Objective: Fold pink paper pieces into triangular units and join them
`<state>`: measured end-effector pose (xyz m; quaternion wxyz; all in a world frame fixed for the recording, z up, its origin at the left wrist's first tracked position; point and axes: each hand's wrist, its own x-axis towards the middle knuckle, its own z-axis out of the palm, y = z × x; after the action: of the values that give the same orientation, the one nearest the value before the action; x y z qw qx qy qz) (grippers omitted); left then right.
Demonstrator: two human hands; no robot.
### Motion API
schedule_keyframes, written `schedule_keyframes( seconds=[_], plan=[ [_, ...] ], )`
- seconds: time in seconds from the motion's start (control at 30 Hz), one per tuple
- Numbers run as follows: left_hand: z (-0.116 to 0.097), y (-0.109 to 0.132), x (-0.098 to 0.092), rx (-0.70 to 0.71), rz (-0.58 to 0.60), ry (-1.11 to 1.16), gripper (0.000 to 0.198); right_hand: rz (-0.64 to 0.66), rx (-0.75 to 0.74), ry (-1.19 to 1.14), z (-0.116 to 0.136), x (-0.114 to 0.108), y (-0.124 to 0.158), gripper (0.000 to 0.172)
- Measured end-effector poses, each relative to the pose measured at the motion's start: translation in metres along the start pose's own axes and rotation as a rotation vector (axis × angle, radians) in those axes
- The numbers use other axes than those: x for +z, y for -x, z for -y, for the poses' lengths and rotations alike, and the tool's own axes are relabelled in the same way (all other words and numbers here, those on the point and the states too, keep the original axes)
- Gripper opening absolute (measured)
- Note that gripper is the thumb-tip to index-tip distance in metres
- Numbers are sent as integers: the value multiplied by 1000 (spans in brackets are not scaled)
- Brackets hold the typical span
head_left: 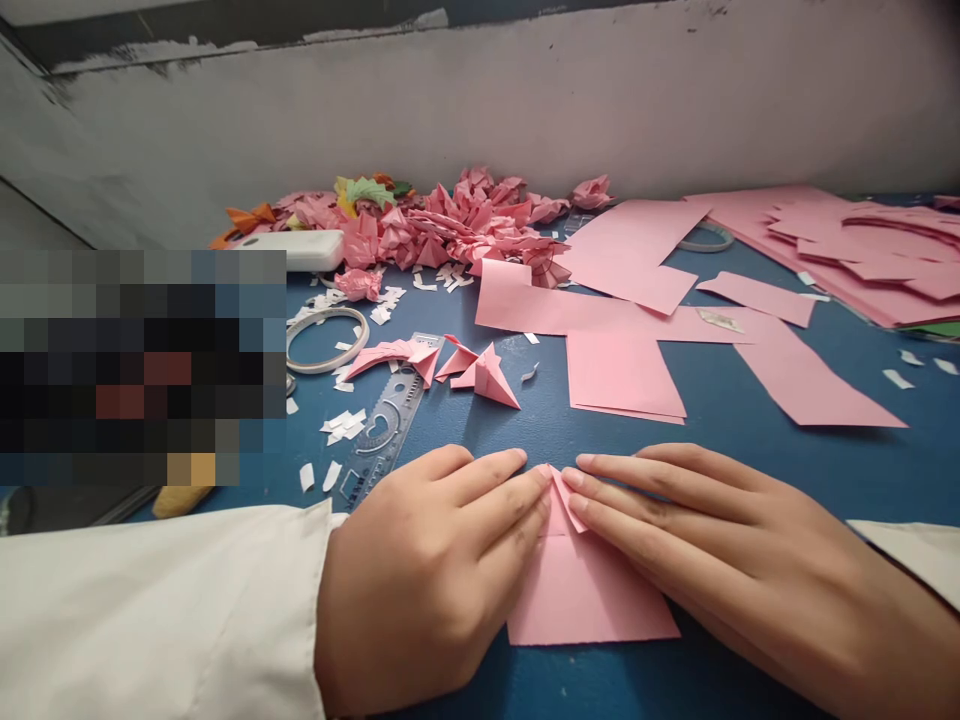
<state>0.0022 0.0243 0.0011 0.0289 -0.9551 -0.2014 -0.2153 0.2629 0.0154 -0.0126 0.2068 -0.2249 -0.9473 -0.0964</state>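
A pink sheet of paper (592, 590) lies on the table in front of me, its far end folded to a point with a small raised flap (568, 500). My left hand (431, 560) is closed on the paper's left side, fingertips at the tip of the fold. From the other side my right hand (742, 560) holds the flap, its long fingers fairly straight and pressed close against the folded edge. Both thumbs are hidden. Just beyond the left hand are a clear plastic ruler (386, 430) and folded pink paper pieces (487, 375).
Crumpled pink folded papers (450, 225) are heaped against the wall, beside a white box-like object (300, 248). A tape roll (328, 340) lies at left among white scraps. Cut pink sheets (626, 370) cover the middle, with a larger stack (847, 255) at right. A blurred block hides the left.
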Motion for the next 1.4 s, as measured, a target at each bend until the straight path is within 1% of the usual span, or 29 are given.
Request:
schedule_keyframes(
  seconds=[0.1, 0.13, 0.17, 0.2, 0.27, 0.3, 0.4, 0.5, 0.67, 0.8, 0.97, 1.1, 1.2, 1.4],
  plan=[
    [1, -2, 0, -36, 1, 34, 34, -80, 73, -3, 3, 1, -1, 41],
    [1, -2, -1, -45, 6, 43, 34, -80, 73, 0, 4, 1, -1, 40],
    [1, -2, -1, -51, 8, 49, 33, -32, 32, -12, 4, 2, -1, 38],
    [1, -2, -2, -53, 6, 54, 33, -15, 12, -17, 3, 2, 0, 37],
    [1, -1, -2, -49, 5, 59, 33, -42, 37, -15, 2, 2, 0, 38],
    [1, -1, -2, -44, 5, 61, 33, -35, 31, -19, 2, 1, 0, 37],
    [3, 0, -2, -30, 14, 59, 34, -32, 71, -52, 5, 0, -2, 33],
    [5, 1, 0, -9, 22, 69, 34, -53, 165, -102, 13, 1, -2, 28],
    [6, 3, 1, -8, 24, 75, 34, -89, 320, -139, 27, 12, 3, 40],
    [5, 3, 0, -14, 38, 68, 34, -110, 313, -152, 31, 17, 7, 46],
    [6, 2, 1, -2, 34, 82, 33, -91, 393, -129, 36, 14, 10, 40],
    [10, 2, 1, 17, 31, 90, 33, -77, 378, -115, 38, 15, 12, 40],
    [12, 2, -1, 35, 56, 106, 32, -78, 361, -106, 38, 17, 12, 39],
    [13, 0, -3, 43, 58, 116, 32, -160, 336, -153, 36, 18, 7, 35]
  ],
)
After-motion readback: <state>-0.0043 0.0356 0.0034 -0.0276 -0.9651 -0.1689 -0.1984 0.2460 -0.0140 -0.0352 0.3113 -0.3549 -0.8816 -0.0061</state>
